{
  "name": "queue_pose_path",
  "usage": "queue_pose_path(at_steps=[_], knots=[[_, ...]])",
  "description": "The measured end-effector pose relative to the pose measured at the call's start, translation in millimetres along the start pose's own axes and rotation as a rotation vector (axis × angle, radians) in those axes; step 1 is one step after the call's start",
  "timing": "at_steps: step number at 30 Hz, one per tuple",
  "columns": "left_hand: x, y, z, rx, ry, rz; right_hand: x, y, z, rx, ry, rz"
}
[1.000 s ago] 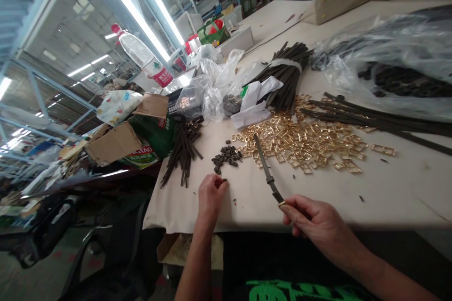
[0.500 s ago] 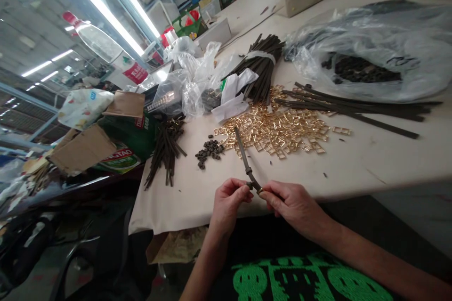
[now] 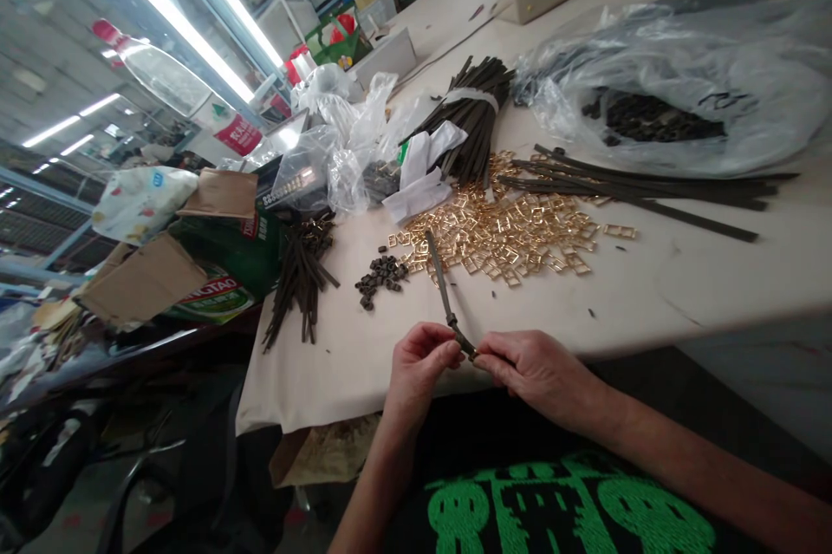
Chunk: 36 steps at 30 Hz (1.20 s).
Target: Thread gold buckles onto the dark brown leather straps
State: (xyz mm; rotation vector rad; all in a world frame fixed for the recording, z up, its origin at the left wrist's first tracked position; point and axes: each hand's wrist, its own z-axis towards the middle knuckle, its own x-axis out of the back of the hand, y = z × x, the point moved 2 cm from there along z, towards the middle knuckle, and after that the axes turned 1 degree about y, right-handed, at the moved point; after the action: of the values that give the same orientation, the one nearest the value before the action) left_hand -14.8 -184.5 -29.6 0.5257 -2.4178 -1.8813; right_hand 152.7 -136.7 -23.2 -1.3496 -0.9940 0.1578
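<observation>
A narrow dark olive strap (image 3: 438,275) points away from me over the table, with a small dark loop (image 3: 451,320) around it. My right hand (image 3: 529,368) pinches its near end, where a bit of gold metal shows at the fingertips. Close beside it, my left hand (image 3: 425,359) has thumb and forefinger closed at the strap just below the loop. Fingers cover most of the strap's near end. Beyond the strap lies a heap of gold rectangular buckles (image 3: 520,233). A small pile of dark loops (image 3: 380,277) sits to its left.
Dark straps with buckles (image 3: 299,285) hang together near the table's left edge. A tied bundle of straps (image 3: 477,107), loose straps (image 3: 650,185) and a clear plastic bag of dark pieces (image 3: 767,125) lie farther back. At left are a green carton (image 3: 221,277) and a plastic bottle (image 3: 169,81).
The left fingers have closed in nearer to the strap, beside the right fingertips. The whole view has shifted slightly. Both hands stay at the strap's near end.
</observation>
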Motion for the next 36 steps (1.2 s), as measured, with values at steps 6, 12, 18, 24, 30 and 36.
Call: queue_pose_path(at_steps=[6, 12, 18, 24, 30, 36], knots=[[2.1, 8.0, 0.0, 0.094, -0.099, 0.058, 1.4, -0.9, 1.6, 0.036, -0.031, -0.083], [2.5, 3.4, 1.0, 0.141, -0.151, 0.078, 0.0, -0.9, 2.6, 0.039, -0.032, -0.117], [3.6, 2.5, -0.5, 0.02, -0.169, 0.129, -3.3, 5.1, 3.6, 0.099, -0.014, -0.019], [-3.4, -10.2, -5.5, -0.121, 0.05, 0.026, -1.2, 2.9, 2.1, 0.139, 0.007, 0.048], [-15.6, -11.7, -13.4, -0.261, 0.085, 0.148, 3.3, -15.1, 1.5, 0.062, 0.085, 0.015], [-17.8, -10.5, -15.0, -0.279, 0.129, 0.18, -5.5, -17.8, 4.5, 0.031, 0.134, -0.018]])
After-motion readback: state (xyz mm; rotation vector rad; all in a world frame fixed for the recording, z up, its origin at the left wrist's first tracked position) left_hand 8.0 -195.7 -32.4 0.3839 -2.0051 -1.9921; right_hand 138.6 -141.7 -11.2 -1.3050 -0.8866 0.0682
